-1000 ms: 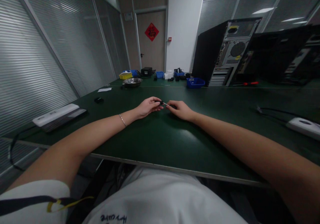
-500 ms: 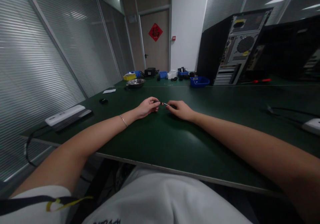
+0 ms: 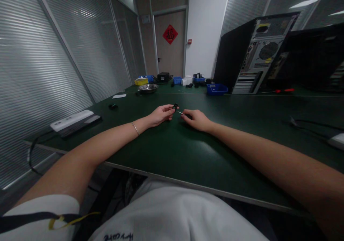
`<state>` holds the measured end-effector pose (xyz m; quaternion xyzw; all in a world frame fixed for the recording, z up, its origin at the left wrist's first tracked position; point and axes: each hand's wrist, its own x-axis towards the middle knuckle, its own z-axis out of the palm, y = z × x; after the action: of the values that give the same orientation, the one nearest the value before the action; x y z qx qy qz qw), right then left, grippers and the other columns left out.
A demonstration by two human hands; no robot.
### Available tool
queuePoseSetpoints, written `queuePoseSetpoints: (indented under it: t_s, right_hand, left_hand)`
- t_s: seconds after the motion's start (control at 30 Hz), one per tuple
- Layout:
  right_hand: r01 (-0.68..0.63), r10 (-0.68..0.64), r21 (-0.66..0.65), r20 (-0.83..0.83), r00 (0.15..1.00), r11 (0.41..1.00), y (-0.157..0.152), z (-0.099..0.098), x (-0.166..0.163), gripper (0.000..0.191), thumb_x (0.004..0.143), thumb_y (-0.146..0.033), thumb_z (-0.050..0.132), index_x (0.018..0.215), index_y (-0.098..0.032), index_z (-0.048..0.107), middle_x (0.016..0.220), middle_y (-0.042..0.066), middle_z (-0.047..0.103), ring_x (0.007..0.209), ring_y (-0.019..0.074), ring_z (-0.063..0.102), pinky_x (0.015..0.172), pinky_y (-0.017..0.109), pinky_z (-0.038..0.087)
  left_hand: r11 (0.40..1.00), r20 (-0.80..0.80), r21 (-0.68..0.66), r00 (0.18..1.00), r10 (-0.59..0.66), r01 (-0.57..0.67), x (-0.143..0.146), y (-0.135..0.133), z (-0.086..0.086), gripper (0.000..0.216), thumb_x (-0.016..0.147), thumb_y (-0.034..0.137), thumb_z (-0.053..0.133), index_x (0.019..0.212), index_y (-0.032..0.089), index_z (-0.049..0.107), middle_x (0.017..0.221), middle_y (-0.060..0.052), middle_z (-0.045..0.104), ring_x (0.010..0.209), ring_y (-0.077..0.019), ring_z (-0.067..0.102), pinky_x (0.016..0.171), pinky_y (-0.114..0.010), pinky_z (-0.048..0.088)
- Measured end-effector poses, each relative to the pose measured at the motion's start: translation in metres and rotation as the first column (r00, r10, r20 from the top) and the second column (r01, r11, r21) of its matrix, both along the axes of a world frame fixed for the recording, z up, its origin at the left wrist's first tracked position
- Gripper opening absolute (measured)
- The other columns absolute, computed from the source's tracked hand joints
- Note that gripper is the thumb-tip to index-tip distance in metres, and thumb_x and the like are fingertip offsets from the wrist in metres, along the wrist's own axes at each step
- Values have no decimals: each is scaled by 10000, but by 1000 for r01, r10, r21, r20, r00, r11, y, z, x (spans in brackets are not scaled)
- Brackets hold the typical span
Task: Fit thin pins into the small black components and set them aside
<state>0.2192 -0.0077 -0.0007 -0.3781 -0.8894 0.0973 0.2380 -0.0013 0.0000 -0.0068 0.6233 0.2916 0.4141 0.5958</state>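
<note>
My left hand (image 3: 162,115) pinches a small black part (image 3: 175,107) between thumb and fingers, just above the green table (image 3: 161,151). What kind of part it is, I cannot make out. To its right, my right hand (image 3: 197,120) is closed round a thin tool with a metal shaft (image 3: 181,112), which looks like a small screwdriver; its handle is hidden in the fingers. The shaft points left at the black part. Whether its tip touches the part is too small to tell.
At the back stand a metal bowl (image 3: 148,88), a yellow tray (image 3: 141,81), a blue bin (image 3: 217,89) and a computer case (image 3: 259,53). A red-handled screwdriver (image 3: 285,90) lies right. On the left are a white-and-grey device (image 3: 75,123) and a small black object (image 3: 113,106).
My left hand has turned the black part, which now stands more upright and shows more of its face. My right hand keeps its grip on the tool. The view has shifted slightly.
</note>
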Motion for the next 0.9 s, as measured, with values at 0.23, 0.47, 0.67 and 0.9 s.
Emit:
queuePoseSetpoints:
  t_s: [0.23,0.47,0.67,0.9]
  right_hand:
    - [4,-6,36,42,999,999,-5,2,-1,249,887,-392,424,867,-203,585,680,16,582,590,134,481,550,247,282]
    - [21,-26,60,84,996,998,-10,3,-1,235,889,-385,416,862,-206,566,696,17,580,602,135,484,559,243,283]
    - [32,-37,64,94,995,997,-12,3,-1,224,882,-379,429,877,-204,569,732,25,599,622,138,497,570,243,294]
    - [20,-24,45,98,995,999,-11,3,-1,230,884,-384,426,907,-206,571,756,29,608,637,144,512,577,244,312]
  left_hand:
    - [1000,34,-23,999,-9,9,0,2,-1,279,768,237,693,1004,104,626,1027,-101,597,871,-141,579,761,-278,448]
    - [999,8,-32,1000,-26,26,0,4,-3,276,768,232,695,994,91,626,955,-97,621,753,-112,580,683,-246,445]
    - [999,-21,-24,999,-24,24,0,4,-3,310,759,287,701,986,90,626,909,-93,620,693,-98,544,634,-226,424]
    - [1000,-29,2,999,-21,21,0,5,-4,292,761,304,694,949,91,625,882,-85,619,665,-94,534,611,-227,411]
